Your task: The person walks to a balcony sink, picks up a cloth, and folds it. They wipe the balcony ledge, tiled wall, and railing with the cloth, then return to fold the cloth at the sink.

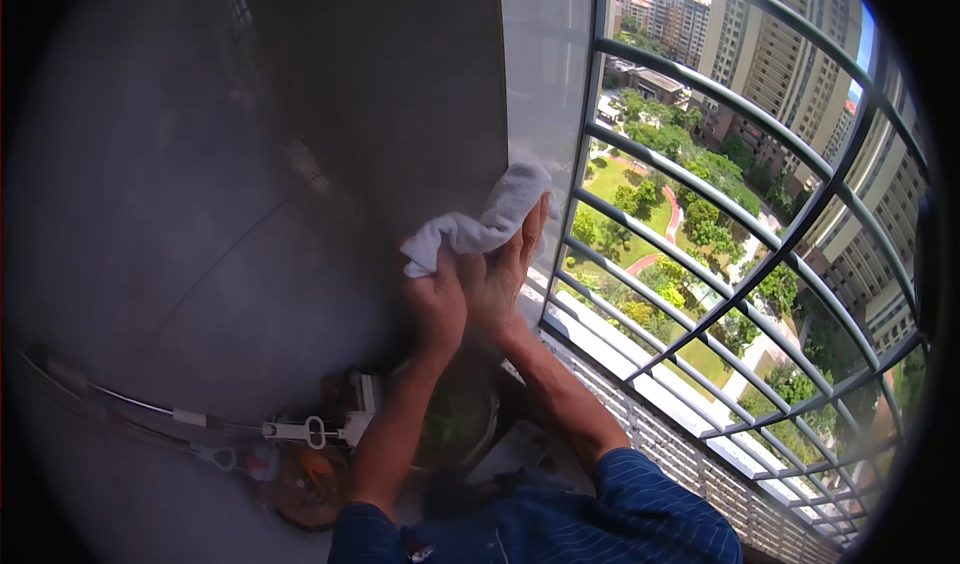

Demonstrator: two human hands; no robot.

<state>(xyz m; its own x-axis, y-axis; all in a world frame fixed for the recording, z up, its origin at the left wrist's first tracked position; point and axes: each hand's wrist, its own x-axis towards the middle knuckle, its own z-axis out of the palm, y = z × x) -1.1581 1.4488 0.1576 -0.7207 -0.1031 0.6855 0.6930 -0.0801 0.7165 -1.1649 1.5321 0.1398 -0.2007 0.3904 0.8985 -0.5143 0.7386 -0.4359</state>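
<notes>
A white cloth (463, 232) lies bunched across the edge between a dark grey panel (400, 84) and a narrow pale strip of wall (550, 84). My left hand (438, 301) grips the cloth's lower left part, its fingers bent into the folds. Beside it, my right hand (507, 272) presses the other end of the cloth to the surface near the corner, with its fingers stretched upward along it. The two hands are close together, and the cloth hides some fingertips.
Metal window bars (720, 289) curve along the right, with trees and tall buildings far below outside. A pale ledge (650, 394) runs under them. Down at the left are a thin rod (140, 401) with white fittings and a round brownish object (305, 489).
</notes>
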